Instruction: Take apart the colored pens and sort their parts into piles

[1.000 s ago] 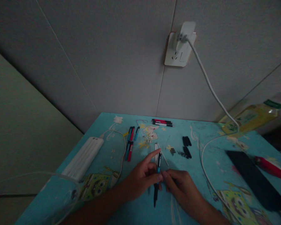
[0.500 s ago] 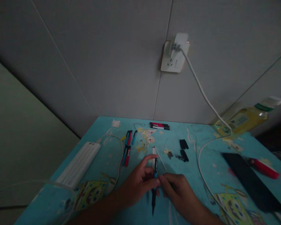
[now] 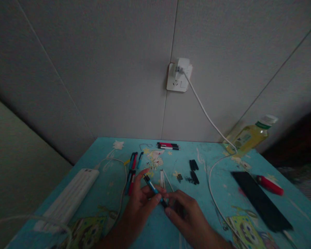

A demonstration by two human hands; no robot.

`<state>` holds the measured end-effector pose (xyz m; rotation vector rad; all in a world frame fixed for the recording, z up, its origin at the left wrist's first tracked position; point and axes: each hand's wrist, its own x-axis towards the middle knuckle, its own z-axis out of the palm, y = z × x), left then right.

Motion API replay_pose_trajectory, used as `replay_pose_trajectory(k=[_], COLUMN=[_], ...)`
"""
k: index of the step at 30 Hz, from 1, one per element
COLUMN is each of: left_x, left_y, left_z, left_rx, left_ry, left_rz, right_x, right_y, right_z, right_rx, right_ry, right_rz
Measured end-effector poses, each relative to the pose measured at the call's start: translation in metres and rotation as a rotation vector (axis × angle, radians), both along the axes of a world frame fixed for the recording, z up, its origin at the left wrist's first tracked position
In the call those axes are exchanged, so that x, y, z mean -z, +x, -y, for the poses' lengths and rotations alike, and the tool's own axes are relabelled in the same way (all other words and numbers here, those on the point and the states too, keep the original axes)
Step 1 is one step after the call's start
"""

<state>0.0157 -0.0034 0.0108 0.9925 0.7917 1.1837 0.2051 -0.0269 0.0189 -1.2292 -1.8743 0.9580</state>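
Note:
Between my two hands lies a blue and black pen (image 3: 152, 186), slanting from upper left to lower right. My left hand (image 3: 142, 204) is closed around its blue barrel, with the index finger raised near the top end. The fingers of my right hand (image 3: 184, 211) pinch the black lower end, which they partly hide. Just beyond the hands are several thin white refills (image 3: 162, 177) on the table. Left of them lie blue and red pen barrels (image 3: 132, 173). Black pen parts (image 3: 194, 171) and a small dark heap (image 3: 179, 177) lie to the right.
Assembled pens (image 3: 168, 146) lie near the wall. A white power strip (image 3: 69, 197) is at left. On the right are a black phone-like slab (image 3: 261, 200), a red tool handle (image 3: 269, 185) and a bottle of yellow liquid (image 3: 251, 138). A white cable (image 3: 209, 176) runs from the wall socket (image 3: 179, 76).
The pen has turned from nearly upright to a slant, its top leaning left. My right hand has moved from beside it onto its lower end. The camera view has shifted.

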Motion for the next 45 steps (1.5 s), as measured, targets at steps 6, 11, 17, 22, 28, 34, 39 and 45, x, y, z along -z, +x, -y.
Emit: replay_pose_trajectory(k=[6,11,17,22,28,34,39,45], left_x=[0.002,-0.001,0.010,0.013,0.012,0.006,0.006,0.010], left_y=[0.004,0.008,-0.002,-0.013,-0.016,-0.018,-0.016,-0.018], left_z=[0.001,-0.001,-0.018,-0.015,-0.002,0.003,0.003,0.002], left_rx=[-0.071,-0.188,-0.350,-0.215,-0.141,-0.127,-0.146,-0.115], left_ry=[0.010,0.007,0.109,0.289,0.663,0.787,0.847,0.887], left_rz=[0.027,0.057,-0.114,-0.394,-0.725,-0.850,-0.872,-0.901], right_x=[0.008,0.000,-0.019,-0.015,0.001,0.009,0.013,0.013], right_y=[0.001,0.010,0.044,0.055,0.051,0.047,0.045,0.044], right_z=[-0.002,-0.010,-0.070,-0.131,-0.160,-0.169,-0.173,-0.171], right_rx=[-0.004,0.007,0.162,0.259,0.267,0.269,0.260,0.265], right_ry=[0.038,0.118,0.346,0.389,0.388,0.383,0.383,0.400], right_rz=[0.070,0.124,0.482,0.809,0.916,1.015,1.066,1.082])
